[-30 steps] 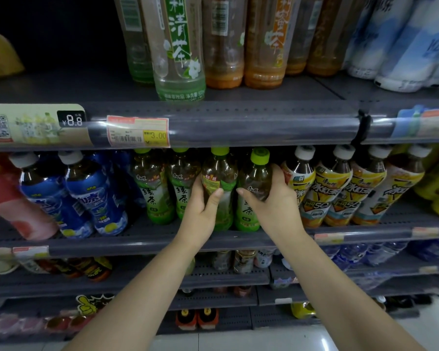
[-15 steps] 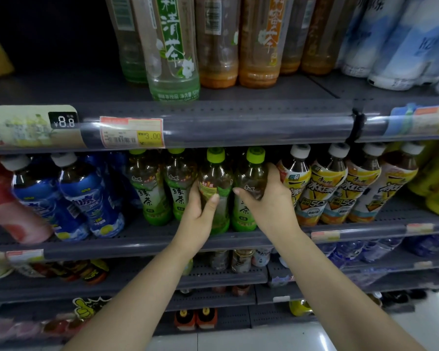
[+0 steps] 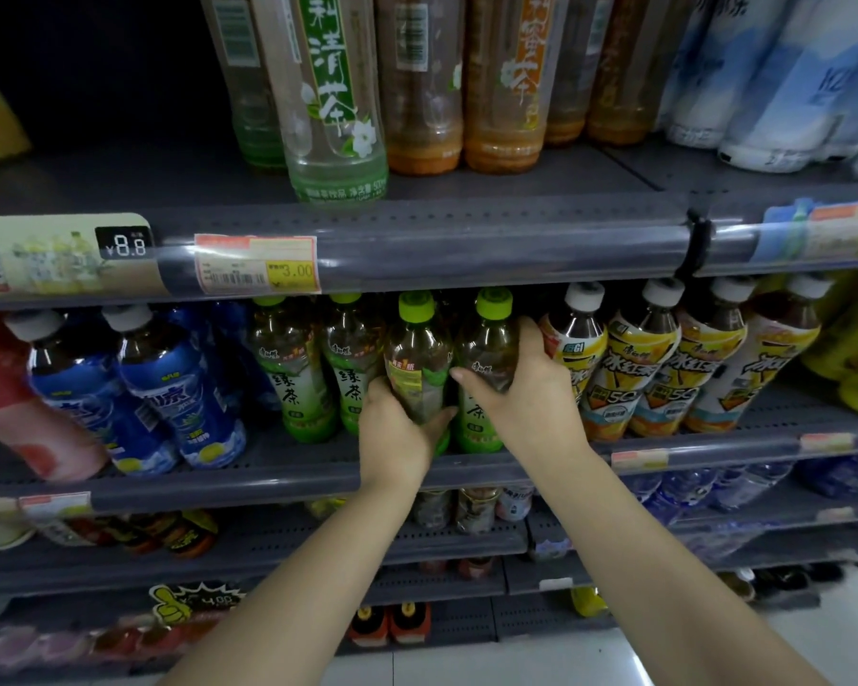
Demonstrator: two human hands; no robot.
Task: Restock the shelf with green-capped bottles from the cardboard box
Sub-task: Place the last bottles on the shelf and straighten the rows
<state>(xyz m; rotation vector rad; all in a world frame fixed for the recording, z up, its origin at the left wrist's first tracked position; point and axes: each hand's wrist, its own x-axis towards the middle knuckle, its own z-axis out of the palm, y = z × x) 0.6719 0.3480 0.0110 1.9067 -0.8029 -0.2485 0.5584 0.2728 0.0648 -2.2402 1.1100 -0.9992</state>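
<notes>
Several green-capped tea bottles stand in a row on the middle shelf (image 3: 268, 480). My left hand (image 3: 397, 433) wraps the lower part of one green-capped bottle (image 3: 417, 358). My right hand (image 3: 526, 393) grips the neighbouring green-capped bottle (image 3: 486, 339) from its right side, thumb across the label. Both bottles stand upright and touch each other. Two more green-capped bottles (image 3: 293, 368) stand to their left. The cardboard box is out of view.
Yellow-labelled white-capped bottles (image 3: 640, 368) crowd the right of the same shelf, blue-labelled ones (image 3: 169, 388) the left. The shelf above (image 3: 466, 240) holds tall tea bottles (image 3: 333, 101). Lower shelves hold small bottles and cans. A pale floor (image 3: 466, 665) shows below.
Both hands have stayed on the two bottles. The left hand has slid a little lower on its bottle; the view has shifted slightly.
</notes>
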